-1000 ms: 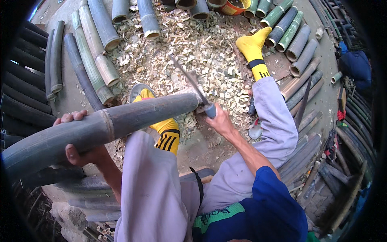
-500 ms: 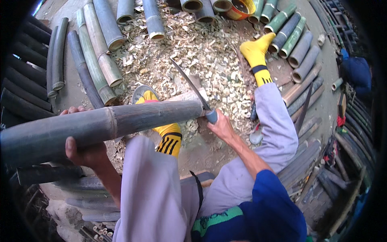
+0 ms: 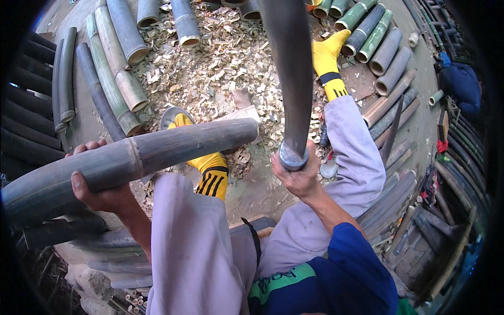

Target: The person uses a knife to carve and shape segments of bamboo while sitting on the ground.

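My left hand [image 3: 107, 198] is wrapped round a thick grey-green bamboo pole [image 3: 184, 143] from below, thumb on the near side and fingertips over the far side. The pole lies across my left knee, its right end tapering over a pale wood piece [image 3: 251, 112]. In my right hand [image 3: 298, 177] is a machete [image 3: 294, 73], gripped by its bluish handle. Its dark blade rises toward the camera, looking wide and slightly blurred, apart from the pole. Both my feet wear yellow socks; the left one [image 3: 214, 163] is beneath the pole.
Pale bamboo chips [image 3: 226, 68] cover the ground ahead. Cut bamboo sections lie around in an arc: a green-grey group [image 3: 126, 84] at left, several more [image 3: 375, 34] at far right. A dark blue bundle [image 3: 462, 86] sits at the right edge.
The machete has swung up from the pole's right end, where its curved blade was, to stand upright toward the camera. My left hand still holds the pole, shifted slightly left.
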{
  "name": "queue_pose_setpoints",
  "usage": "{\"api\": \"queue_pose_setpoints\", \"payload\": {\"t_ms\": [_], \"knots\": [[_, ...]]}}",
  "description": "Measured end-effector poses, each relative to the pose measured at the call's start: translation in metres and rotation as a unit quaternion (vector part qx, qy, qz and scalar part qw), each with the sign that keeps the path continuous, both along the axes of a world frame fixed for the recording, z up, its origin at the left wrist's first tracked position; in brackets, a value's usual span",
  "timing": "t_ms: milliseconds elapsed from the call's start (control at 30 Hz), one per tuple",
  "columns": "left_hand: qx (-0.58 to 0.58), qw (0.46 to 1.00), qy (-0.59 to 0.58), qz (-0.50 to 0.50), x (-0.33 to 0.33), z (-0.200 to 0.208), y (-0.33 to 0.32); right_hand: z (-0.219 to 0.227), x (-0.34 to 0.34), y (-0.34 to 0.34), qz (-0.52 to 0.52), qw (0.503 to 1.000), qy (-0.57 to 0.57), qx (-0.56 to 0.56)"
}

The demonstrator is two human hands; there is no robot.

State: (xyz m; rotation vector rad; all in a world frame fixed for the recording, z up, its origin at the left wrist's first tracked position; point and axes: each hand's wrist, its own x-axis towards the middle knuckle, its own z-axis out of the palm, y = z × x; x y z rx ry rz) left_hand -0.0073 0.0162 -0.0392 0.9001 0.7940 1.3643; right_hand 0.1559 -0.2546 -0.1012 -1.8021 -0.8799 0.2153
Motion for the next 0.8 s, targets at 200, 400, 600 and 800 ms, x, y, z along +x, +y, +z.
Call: {"api": "queue_pose_setpoints", "payload": {"t_ms": [200,400,600,800], "knots": [[0.002,0.999,-0.022,-0.025,0.009,-0.005,0.007,-0.075,0.026,-0.023,0.011,0.950,0.094,-0.297],[0.000,0.997,-0.063,-0.037,-0.019,-0.015,0.009,-0.001,0.000,0.002,0.003,0.986,0.087,-0.140],[0.035,0.986,-0.119,-0.110,-0.022,-0.021,0.016,-0.087,0.019,-0.020,0.062,0.924,0.079,-0.369],[0.058,0.985,-0.114,-0.120,-0.039,-0.026,0.019,-0.038,0.010,0.001,0.028,0.973,0.118,-0.195]]}}
